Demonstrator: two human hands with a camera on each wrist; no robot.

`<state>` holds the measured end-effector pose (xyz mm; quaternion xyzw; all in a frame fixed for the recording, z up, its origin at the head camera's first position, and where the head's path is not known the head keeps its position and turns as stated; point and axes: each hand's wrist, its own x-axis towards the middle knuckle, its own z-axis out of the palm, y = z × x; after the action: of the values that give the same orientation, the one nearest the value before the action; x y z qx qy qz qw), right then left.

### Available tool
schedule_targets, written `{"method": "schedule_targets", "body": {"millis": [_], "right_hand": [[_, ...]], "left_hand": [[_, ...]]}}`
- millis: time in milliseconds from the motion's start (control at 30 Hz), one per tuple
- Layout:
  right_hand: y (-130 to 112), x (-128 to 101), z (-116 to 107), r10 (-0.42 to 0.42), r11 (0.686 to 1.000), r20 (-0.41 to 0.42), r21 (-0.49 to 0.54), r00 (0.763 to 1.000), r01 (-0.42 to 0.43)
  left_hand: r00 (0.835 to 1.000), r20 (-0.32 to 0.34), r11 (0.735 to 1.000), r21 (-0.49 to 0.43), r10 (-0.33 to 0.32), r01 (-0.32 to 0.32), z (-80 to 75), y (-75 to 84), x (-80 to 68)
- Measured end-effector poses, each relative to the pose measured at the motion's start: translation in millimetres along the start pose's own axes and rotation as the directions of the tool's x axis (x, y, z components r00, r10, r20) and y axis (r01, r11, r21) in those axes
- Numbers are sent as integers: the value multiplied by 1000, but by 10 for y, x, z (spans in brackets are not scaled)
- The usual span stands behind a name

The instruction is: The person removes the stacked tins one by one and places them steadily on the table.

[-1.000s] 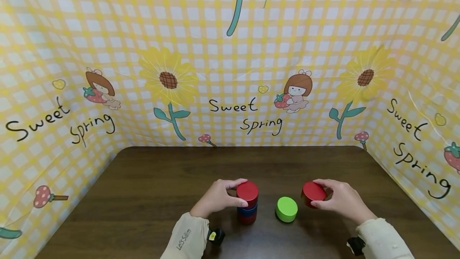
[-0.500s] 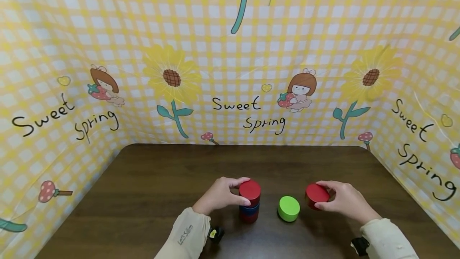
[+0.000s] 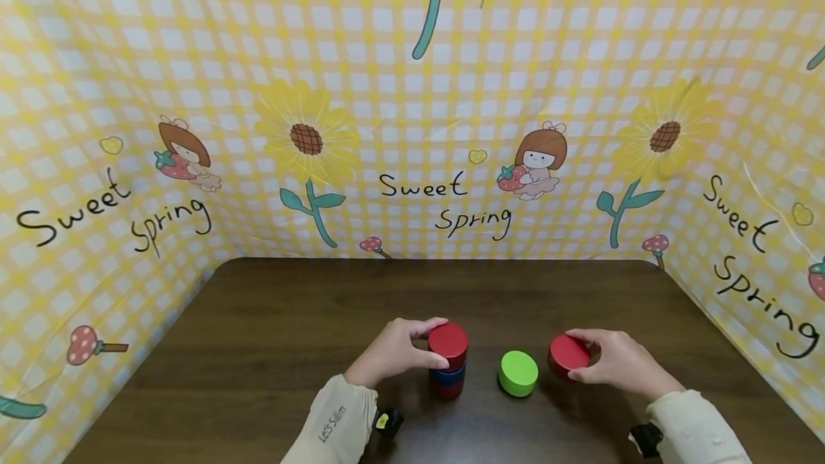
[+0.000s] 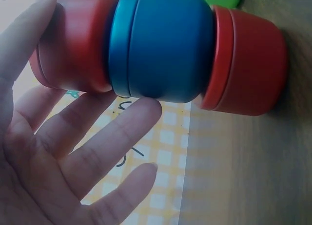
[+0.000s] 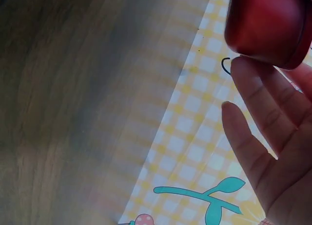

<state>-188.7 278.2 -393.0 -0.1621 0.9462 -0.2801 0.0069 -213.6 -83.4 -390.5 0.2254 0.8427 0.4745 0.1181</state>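
Two hands at work on round lidded tins upon a dark wooden bench [image 3: 290, 349]. The left hand [image 3: 393, 351] curls thumb and fingers round the top red tin [image 3: 447, 341] of a three-high stack, which sits on a blue tin [image 4: 161, 47] and a bottom red tin [image 4: 246, 59]; the grip at the uppermost piece probably serves to steady the column. Taking the green tin [image 3: 518, 372] as landmark: it stands alone on the bench, untouched, with the stack just to its left. To its right, near but apart, the right hand [image 3: 615, 362] grips a second red tin [image 3: 568, 355], tilted so its flat top faces the green tin, fingers curled over the far side and thumb below. The right wrist view shows this tin [image 5: 268, 25] pinched at the fingertips [image 5: 248, 74], seemingly raised off the bench, though contact cannot be judged. A yellow checked backdrop [image 3: 412, 92] encloses the bench on three sides.
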Motion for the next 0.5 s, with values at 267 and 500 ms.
{"method": "schedule_targets", "body": {"millis": [267, 500], "right_hand": [[40, 58, -20, -19, 999, 66, 47, 998, 16], [94, 70, 30, -36, 996, 63, 86, 997, 31]], "left_hand": [[1000, -3, 1000, -2, -4, 4, -11, 7, 7], [1000, 10, 1000, -10, -10, 10, -7, -5, 4]]}}
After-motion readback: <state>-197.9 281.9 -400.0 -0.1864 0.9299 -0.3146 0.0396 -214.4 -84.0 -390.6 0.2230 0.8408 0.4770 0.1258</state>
